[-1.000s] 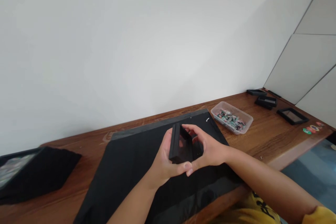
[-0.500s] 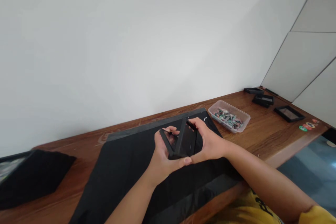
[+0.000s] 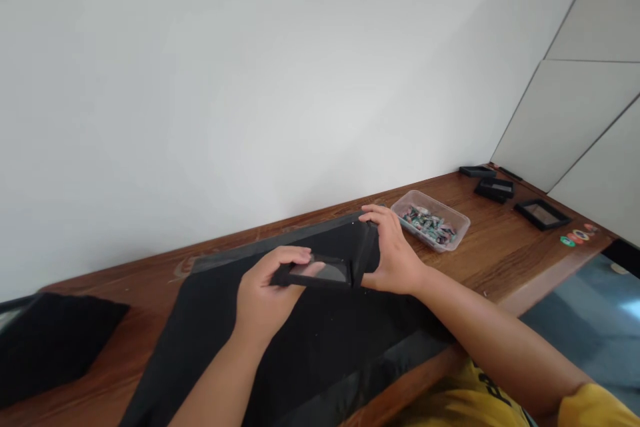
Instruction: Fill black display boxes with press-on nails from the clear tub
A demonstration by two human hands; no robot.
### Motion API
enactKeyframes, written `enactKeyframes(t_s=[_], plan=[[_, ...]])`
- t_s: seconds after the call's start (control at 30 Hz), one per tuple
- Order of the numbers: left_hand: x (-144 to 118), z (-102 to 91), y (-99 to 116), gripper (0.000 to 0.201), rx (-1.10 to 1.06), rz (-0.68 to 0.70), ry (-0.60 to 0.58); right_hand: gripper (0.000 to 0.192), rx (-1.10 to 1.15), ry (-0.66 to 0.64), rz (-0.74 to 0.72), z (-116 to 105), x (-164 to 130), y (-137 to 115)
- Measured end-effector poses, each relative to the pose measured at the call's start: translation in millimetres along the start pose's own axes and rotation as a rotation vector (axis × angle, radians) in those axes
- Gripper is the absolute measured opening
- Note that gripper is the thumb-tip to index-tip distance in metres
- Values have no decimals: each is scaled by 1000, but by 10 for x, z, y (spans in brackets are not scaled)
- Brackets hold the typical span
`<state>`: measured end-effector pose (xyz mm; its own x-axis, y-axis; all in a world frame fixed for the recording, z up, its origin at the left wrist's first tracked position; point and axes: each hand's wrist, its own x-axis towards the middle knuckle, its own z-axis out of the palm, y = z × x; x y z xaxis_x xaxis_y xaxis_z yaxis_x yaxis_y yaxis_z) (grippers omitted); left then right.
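Left hand point(image 3: 263, 297) fingers clamped on open black hinged case point(image 3: 325, 271); right hand point(image 3: 395, 257) fingers grip raised lid (over black mat point(image 3: 320, 340)); plastic tub point(image 3: 431, 220) nearby.

The single head camera looks forward and down, close over the long brown wooden table point(image 3: 505, 260), facing the plain white wall point(image 3: 250, 80).

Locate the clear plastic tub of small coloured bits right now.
Head view, right of centre: the clear plastic tub sits on the wooden table, just right of the right hand and the black mat.
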<state>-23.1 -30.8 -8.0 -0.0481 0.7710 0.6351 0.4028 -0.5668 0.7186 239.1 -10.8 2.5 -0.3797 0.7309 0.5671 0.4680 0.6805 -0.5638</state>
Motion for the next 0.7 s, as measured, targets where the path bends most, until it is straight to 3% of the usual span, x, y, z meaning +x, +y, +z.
enactKeyframes(t_s=[0.2, 0.4, 0.6, 0.7], plan=[[43, -84, -44, 23, 120, 31, 42, 77, -70, -86, 65, -81, 53, 7], [84, -174, -122, 27, 290, 92, 22, 78, -194, -94, 105, -204, 89, 92], [51, -183, -173, 20, 355, 185, -141, 53, -404, 94, 266, -485, 167, 270], [5, -173, -212, 19, 362, 155, -242, 45, -463, 69, 457, -676, 204, 337]])
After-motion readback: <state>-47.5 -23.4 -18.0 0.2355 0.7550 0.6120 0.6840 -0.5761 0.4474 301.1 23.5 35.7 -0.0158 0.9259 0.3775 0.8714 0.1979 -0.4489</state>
